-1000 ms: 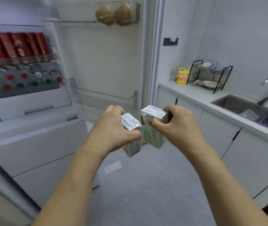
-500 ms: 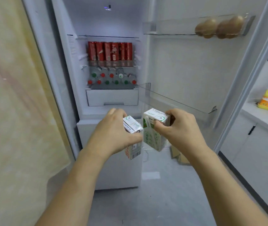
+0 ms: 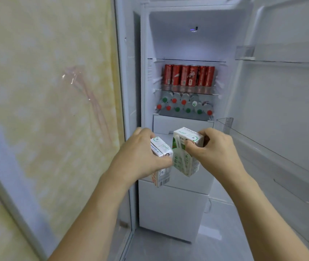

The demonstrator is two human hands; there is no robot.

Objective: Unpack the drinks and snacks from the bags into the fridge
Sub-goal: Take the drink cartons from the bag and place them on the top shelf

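My left hand [image 3: 140,157] grips a small white drink carton with red print [image 3: 162,159]. My right hand [image 3: 214,149] grips a white and green drink carton [image 3: 184,157] with a straw on its side. Both cartons hang side by side in front of the open fridge [image 3: 187,44], below its shelves. Inside, a row of red cans [image 3: 188,75] stands on a glass shelf. Under it lie several bottles [image 3: 183,106] with red and green caps pointing outward.
The open fridge door [image 3: 281,110] stands at the right with clear door racks [image 3: 281,53]. A white drawer [image 3: 180,124] sits under the bottles, with lower white drawers [image 3: 170,208] beneath. A pale yellow wall [image 3: 46,91] fills the left. Grey floor lies below.
My view has swung left from the kitchen counter and sink to face the fridge interior. Both hands keep the same grip on the two cartons.
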